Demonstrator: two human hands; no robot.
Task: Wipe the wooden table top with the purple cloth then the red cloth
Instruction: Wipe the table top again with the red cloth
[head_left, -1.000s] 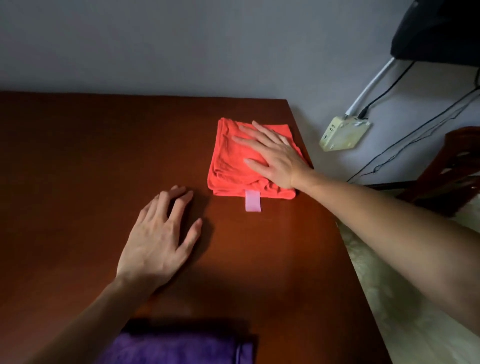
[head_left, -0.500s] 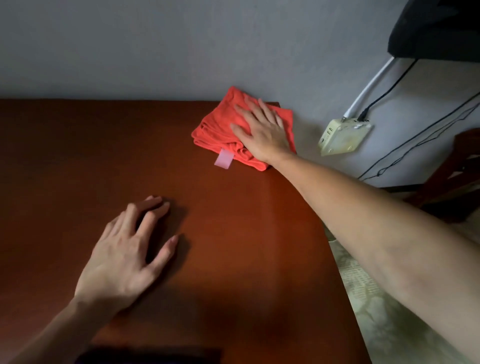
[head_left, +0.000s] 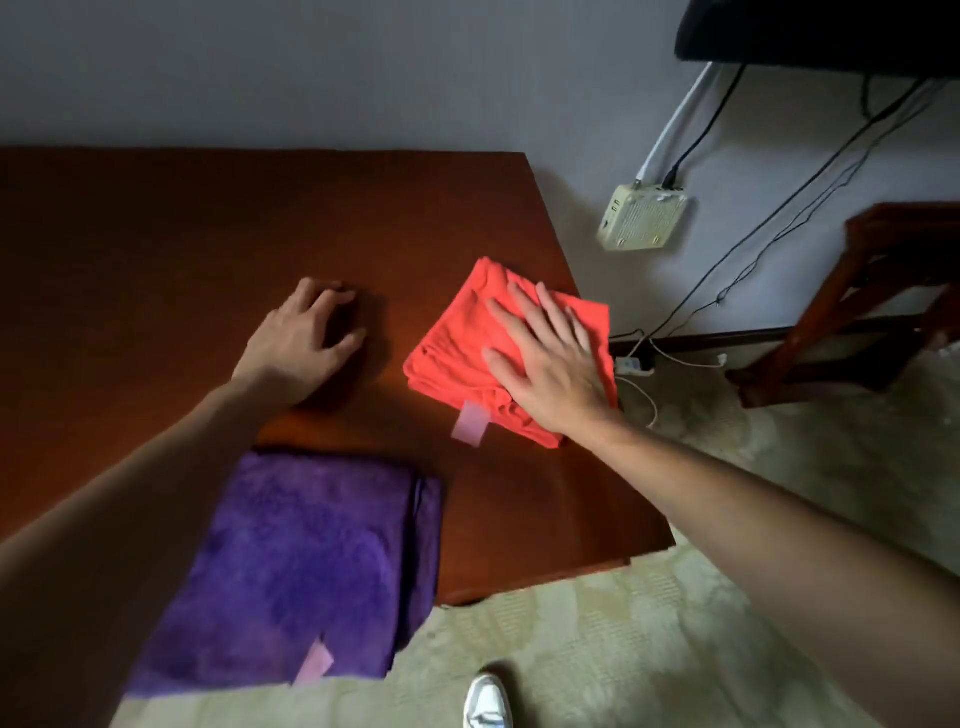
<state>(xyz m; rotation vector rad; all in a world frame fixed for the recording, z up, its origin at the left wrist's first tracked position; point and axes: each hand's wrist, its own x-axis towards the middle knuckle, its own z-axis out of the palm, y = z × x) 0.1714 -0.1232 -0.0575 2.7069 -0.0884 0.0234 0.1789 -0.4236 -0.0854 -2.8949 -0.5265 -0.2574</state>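
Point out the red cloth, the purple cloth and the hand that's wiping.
red cloth (head_left: 457, 332): head view, on its bare left part.
purple cloth (head_left: 311, 561): head view, on the middle of its top fold.
right hand (head_left: 550, 364): head view, on the back of the hand, flat on the red cloth.

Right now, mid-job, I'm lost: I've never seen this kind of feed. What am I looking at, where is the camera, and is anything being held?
There is no machine here: a person works with two bare hands, filmed by one wide-angle camera on their head, looking forward and down. The wooden table top fills the left of the view. The right hand lies flat, fingers spread, pressing the folded red cloth near the table's right edge. The left hand rests on bare wood, fingers loosely curled, holding nothing. The folded purple cloth lies at the near edge, untouched. On the wall hangs a pale cabled box; a white shoe shows below.
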